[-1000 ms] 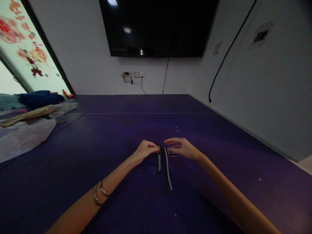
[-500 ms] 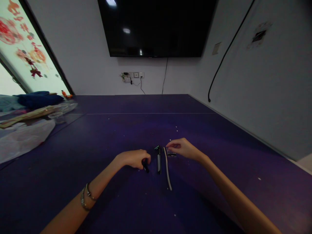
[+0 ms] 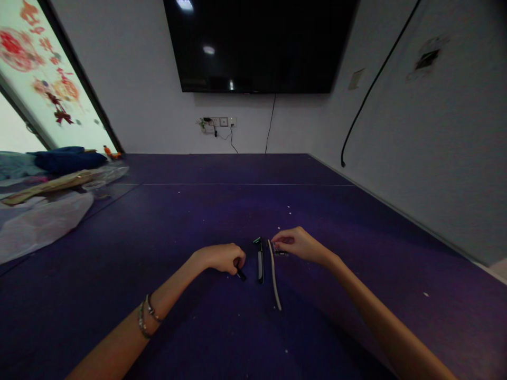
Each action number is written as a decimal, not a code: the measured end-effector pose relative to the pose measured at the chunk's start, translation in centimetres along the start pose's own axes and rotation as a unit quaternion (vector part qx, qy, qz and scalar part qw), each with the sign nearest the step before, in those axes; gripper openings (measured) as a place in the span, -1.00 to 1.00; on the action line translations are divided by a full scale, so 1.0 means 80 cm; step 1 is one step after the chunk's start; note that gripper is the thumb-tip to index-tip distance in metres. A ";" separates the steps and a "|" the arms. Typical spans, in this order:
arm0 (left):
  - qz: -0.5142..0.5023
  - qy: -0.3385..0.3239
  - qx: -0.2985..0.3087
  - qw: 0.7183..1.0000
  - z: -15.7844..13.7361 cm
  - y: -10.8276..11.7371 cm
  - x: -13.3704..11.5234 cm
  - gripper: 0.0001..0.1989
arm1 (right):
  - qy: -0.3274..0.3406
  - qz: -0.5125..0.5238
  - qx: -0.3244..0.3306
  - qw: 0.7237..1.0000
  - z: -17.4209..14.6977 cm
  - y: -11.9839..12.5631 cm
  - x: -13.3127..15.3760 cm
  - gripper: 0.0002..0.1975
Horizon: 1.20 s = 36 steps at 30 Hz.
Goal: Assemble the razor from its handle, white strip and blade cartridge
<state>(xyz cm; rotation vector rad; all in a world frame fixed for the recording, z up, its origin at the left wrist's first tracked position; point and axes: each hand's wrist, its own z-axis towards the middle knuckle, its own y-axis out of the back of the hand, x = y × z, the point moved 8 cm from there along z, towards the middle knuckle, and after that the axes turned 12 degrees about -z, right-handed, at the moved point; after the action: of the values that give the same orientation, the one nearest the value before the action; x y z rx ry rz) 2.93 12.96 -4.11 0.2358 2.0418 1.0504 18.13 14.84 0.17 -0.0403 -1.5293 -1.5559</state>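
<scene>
A: So, going left to right, what can be seen, and is anything actually finished?

B: Far left, a see-through plastic bag (image 3: 47, 224) is spread on the purple surface (image 3: 190, 338); its contents can't be made out. Next, a small black piece (image 3: 241, 274) is gripped in the left hand (image 3: 226, 258), fingers curled closed around it, one end poking out near the razor (image 3: 260, 265). The razor is laid with its head at the far end, and a pale, slightly curved stick (image 3: 275, 277) is set just beside it, not touching.

A: And on the right?

B: A small clear case (image 3: 281, 253), or what could be one, is partly covered by the right hand (image 3: 300, 244). Those fingers are bent and partly closed; whether the case is gripped or only touched can't be told. Something dark shows along it, too small to be identified.

A: Progress, then?

B: Partly done, tbh. Razor and stick seem to be placed; the two outer bits don't look settled yet. More can't be judged.
</scene>
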 end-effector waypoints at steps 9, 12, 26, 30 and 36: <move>-0.022 -0.001 -0.016 1.000 0.000 0.002 -0.005 -0.83 | 0.014 -0.008 -0.012 1.000 0.002 -0.012 0.002 -0.81; -0.045 -0.008 -0.028 0.999 -0.001 0.009 -0.005 -0.83 | 0.020 -0.004 -0.010 1.000 0.002 -0.020 0.011 -0.82; -0.280 -0.034 -0.114 0.953 -0.007 0.038 -0.014 -0.82 | 0.093 -0.048 -0.058 0.993 -0.004 -0.042 0.067 -0.81; -0.330 -0.040 -0.128 0.934 -0.008 0.041 -0.018 -0.87 | 0.084 -0.049 -0.076 0.992 -0.005 -0.028 0.063 -0.81; -0.356 -0.047 -0.152 0.921 -0.002 0.041 -0.018 -0.88 | 0.125 -0.092 -0.067 0.986 -0.008 -0.018 0.065 -0.80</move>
<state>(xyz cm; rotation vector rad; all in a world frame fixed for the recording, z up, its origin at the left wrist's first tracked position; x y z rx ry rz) 3.14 14.21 -0.76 -0.5715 1.6318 0.8383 14.64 11.09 2.03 0.2183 -1.2595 -1.7360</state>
